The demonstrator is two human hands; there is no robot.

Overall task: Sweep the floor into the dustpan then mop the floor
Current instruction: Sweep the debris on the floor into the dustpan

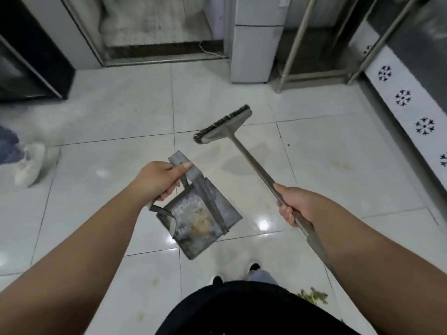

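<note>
In the head view, the left hand (158, 181) has its fingers closed around the handle of the grey dustpan (200, 213), held above the white tiled floor (116, 112); the right hand (296, 205) grips the broom (223, 125) by its long handle, the brush head raised ahead; green scraps (313, 295) lie near the feet.

Evenly lit from overhead, fairly bright, cool white. Sharp glare spots on the glossy floor tiles (263, 224), a softer one further left. Faint shadow on the tiles under the broom (223, 125). Dark and underexposed at the black cabinet (31, 56) top left. Motion smear along the left edge, around the white shoe (30, 165), and in the doorway (154, 27) up top. Strong wide-angle bending toward the edges, forearms stretched large. Crispest at centre.
</note>
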